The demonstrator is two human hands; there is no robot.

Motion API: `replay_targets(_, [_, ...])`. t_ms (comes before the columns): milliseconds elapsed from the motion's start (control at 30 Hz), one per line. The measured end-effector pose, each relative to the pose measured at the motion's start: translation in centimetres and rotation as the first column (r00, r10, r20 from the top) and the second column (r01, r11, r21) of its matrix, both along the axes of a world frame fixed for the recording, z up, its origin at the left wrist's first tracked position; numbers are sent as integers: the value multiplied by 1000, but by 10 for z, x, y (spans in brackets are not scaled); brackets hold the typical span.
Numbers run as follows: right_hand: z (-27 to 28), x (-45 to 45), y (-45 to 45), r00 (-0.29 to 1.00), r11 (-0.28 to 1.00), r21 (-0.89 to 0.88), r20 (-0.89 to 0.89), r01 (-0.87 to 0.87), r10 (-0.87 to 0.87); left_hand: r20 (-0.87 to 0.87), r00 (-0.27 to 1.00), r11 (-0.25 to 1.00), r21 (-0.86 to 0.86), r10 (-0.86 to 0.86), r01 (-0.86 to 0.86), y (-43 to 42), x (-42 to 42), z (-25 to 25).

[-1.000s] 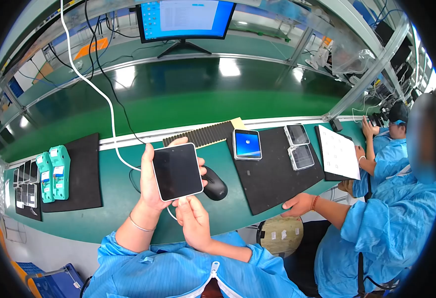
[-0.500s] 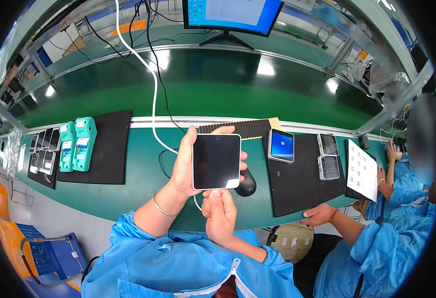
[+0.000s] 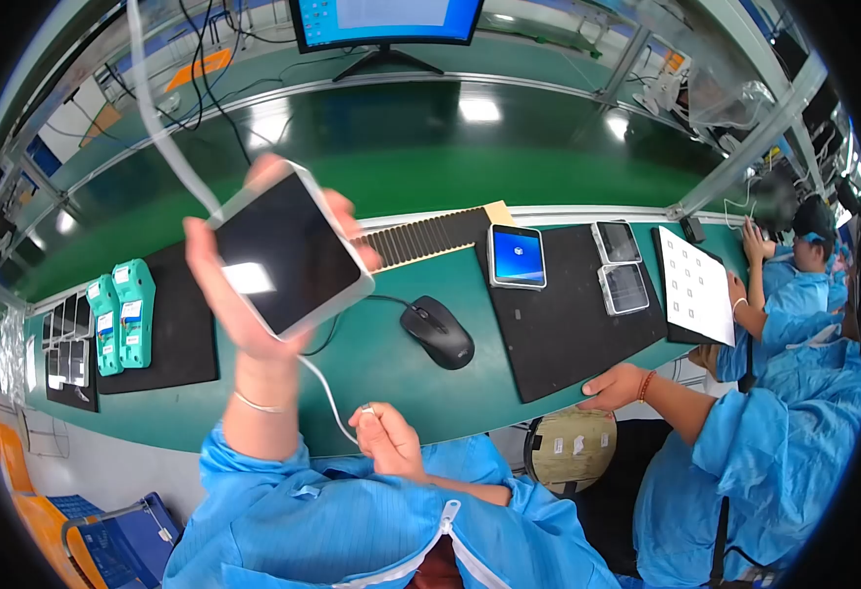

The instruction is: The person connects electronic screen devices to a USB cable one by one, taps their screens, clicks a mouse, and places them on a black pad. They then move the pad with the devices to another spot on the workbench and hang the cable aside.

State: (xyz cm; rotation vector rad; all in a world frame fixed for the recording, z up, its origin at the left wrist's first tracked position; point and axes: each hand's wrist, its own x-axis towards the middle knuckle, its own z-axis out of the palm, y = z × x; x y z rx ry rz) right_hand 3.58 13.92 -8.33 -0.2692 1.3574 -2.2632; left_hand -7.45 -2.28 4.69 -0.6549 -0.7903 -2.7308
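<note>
White-framed square device [image 3: 295,253], dark screen apparently unlit, sat tilted in the left hand [image 3: 244,316]; white cable [image 3: 329,393] curved below.

This looks like an electronics workshop: green bench [image 3: 450,402]; black mats [image 3: 573,339]; teal devices [image 3: 134,319]; blue smocks [image 3: 352,530].

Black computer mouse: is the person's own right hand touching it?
No, the black computer mouse lies on the green tabletop, apart from the right hand holding the white cable.

Left hand [image 3: 242,316], one: raised, blurred, in a wide grip, thumb [image 3: 204,257] left, fingers [image 3: 340,208] right. Left forearm [image 3: 261,432]: near vertical. Right hand [image 3: 389,444], one: lower, before the torso [image 3: 352,535], loosely fisted in a pinch. Right forearm [image 3: 469,489]: angled leftward.
</note>
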Motion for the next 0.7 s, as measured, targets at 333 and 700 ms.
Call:
replay_targets(333, [-37, -8, -23, 1000, 1000, -1, -11, -22, 22, 686, 628, 884, 47, -367, 465, 121, -41, -50])
replay_targets(700, [-135, 4, -19, 932, 918, 385, -288, -96, 218, 788, 599, 938, -86, -142, 336, 182, -32, -86])
